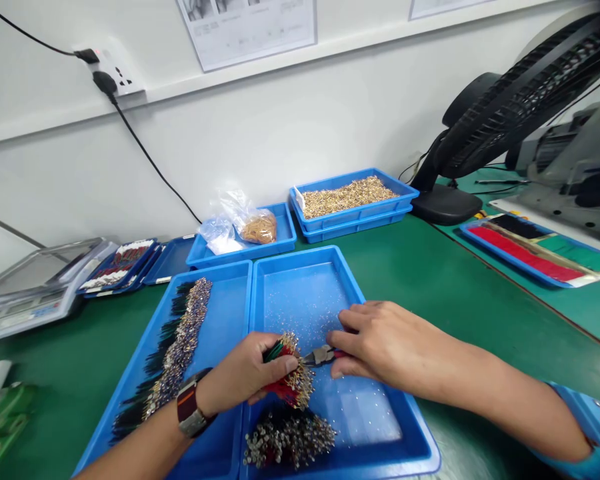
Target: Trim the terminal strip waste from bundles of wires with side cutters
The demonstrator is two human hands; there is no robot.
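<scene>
On worktop [405, 273], centre: left tray [227, 300] and right tray [300, 283], edge to edge. In left tray: row of wires [180, 353]. In right tray, near end: loose bundle [290, 437]. Over right tray: held bundle [300, 380] in left hand [265, 367]; pliers [320, 356] in right hand [377, 343]. Behind: bags [260, 228] in rear tray [286, 220]; to its right, stacked trays [360, 215] with terminals [350, 197] in upper. Right of stack: fan [445, 203].

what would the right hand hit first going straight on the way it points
Probably the gold-tipped bundle in the left hand, by the tip of the pliers; exact depth is unclear.
</scene>
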